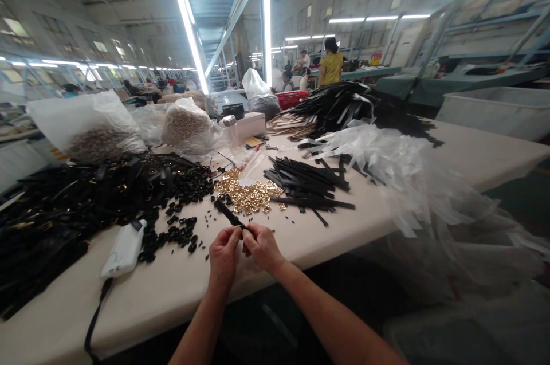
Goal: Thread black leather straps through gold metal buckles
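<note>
Both hands meet at the table's near edge around one black strap (227, 212), which points away to the upper left. My left hand (224, 246) pinches it from the left, near its lower end. From the right, my right hand (263, 246) closes on the same end; the fingertips hide what lies between them. Just beyond the hands is a heap of gold buckles (249, 196). Small black loops (180, 232) lie scattered to the left, and a stack of black straps (301, 177) to the right.
A large pile of black straps with buckles (86, 193) covers the table's left. A white power bank (124, 250) with a cable lies in front of it. Filled plastic bags (187, 124) and a jar (231, 130) stand behind. Crumpled clear plastic (387, 159) hangs over the right edge.
</note>
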`<act>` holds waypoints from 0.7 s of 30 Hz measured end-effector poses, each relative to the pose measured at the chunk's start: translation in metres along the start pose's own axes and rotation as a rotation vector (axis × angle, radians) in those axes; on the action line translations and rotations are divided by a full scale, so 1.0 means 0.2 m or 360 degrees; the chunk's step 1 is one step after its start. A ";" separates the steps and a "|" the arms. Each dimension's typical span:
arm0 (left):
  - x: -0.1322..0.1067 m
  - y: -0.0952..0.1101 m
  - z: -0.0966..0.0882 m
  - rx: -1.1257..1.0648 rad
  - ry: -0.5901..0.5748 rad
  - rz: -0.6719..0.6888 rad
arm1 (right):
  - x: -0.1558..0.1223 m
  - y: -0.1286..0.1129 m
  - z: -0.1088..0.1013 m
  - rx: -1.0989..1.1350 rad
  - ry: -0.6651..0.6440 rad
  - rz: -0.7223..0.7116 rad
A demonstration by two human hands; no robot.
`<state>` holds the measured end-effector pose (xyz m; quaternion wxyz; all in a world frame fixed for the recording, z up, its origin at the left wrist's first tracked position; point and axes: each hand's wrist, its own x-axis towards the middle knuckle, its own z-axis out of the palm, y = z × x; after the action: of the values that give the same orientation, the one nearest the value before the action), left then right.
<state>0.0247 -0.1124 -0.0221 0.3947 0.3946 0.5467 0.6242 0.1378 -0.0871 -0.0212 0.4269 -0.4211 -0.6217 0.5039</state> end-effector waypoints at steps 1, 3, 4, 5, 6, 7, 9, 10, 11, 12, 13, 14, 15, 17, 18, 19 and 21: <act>0.00 0.00 0.00 -0.0085 0.0015 -0.0029 | -0.01 0.00 0.00 -0.0059 0.0040 -0.0034; 0.02 -0.01 0.00 -0.0373 0.0112 -0.0083 | -0.02 0.00 -0.01 -0.0222 0.0096 -0.0112; 0.03 -0.01 0.00 -0.0538 0.0166 -0.0110 | -0.02 0.00 -0.01 -0.0312 0.0111 -0.0151; 0.04 -0.01 0.00 -0.0681 0.0197 -0.0137 | -0.03 -0.01 -0.01 -0.0385 0.0116 -0.0181; 0.05 -0.01 0.00 -0.0778 0.0201 -0.0167 | -0.03 -0.01 -0.01 -0.0435 0.0114 -0.0200; 0.06 -0.01 0.00 -0.0822 0.0180 -0.0199 | -0.03 -0.01 -0.01 -0.0478 0.0109 -0.0211; 0.06 0.00 -0.01 -0.0830 0.0126 -0.0254 | -0.04 -0.02 -0.01 -0.0540 0.0098 -0.0219; 0.06 0.00 -0.02 -0.0823 0.0111 -0.0279 | -0.04 -0.02 0.00 -0.0564 0.0095 -0.0218; 0.06 0.00 -0.02 -0.0815 0.0102 -0.0303 | -0.04 -0.03 0.00 -0.0589 0.0092 -0.0220; 0.06 0.00 -0.02 -0.0803 0.0086 -0.0322 | -0.04 -0.03 0.00 -0.0609 0.0091 -0.0221; 0.06 0.00 -0.03 -0.0787 0.0060 -0.0336 | -0.04 -0.03 0.00 -0.0620 0.0088 -0.0222; 0.06 0.00 -0.03 -0.0768 0.0029 -0.0345 | -0.04 -0.04 0.00 -0.0630 0.0088 -0.0223; 0.05 -0.01 -0.03 -0.0746 0.0000 -0.0352 | -0.04 -0.04 0.00 -0.0643 0.0089 -0.0222; 0.05 -0.01 -0.04 -0.0710 -0.0039 -0.0357 | -0.04 -0.04 0.00 -0.0661 0.0093 -0.0214; 0.05 -0.02 -0.04 -0.0700 -0.0045 -0.0354 | -0.04 -0.04 0.00 -0.0664 0.0096 -0.0211; 0.05 -0.02 -0.04 -0.0691 -0.0046 -0.0351 | -0.04 -0.04 0.00 -0.0662 0.0098 -0.0208; 0.04 -0.02 -0.04 -0.0667 -0.0051 -0.0337 | -0.04 -0.03 0.00 -0.0639 0.0097 -0.0205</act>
<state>0.0140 -0.1069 -0.0272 0.5400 0.2544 0.4371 0.6727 0.1403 -0.0964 -0.0152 0.3844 -0.4721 -0.7220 0.3287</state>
